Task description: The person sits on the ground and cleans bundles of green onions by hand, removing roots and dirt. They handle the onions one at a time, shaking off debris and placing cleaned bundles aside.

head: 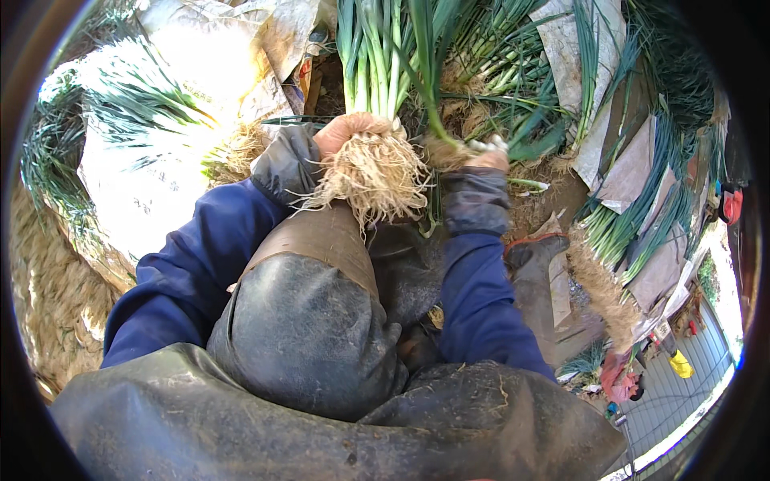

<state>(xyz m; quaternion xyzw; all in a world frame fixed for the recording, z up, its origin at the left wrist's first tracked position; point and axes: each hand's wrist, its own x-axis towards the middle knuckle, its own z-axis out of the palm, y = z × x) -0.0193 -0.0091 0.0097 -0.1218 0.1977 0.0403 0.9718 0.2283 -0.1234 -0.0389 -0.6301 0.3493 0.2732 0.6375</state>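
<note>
My left hand (349, 133) is wrapped around a bunch of green onions (374, 72) just above its pale, stringy roots (376, 171). The green stalks point away from me and the roots hang over my knee. To the right, my blurred right hand (490, 159) grips a single green onion stalk (442, 129), whose leaves rise beside the bunch. Blur hides the exact placing of the right fingers. Beyond that hand lies a loose pile of green onions (499, 72), roots and leaves tangled.
Another bundle of green onions (174, 114) rests on a sunlit pale sack (138, 186) at left. Rows of green onions (613, 231) line the right, near a rubber boot (535, 264). A person in pink (622, 382) is at far lower right. A dark waterproof apron (301, 337) covers my lap.
</note>
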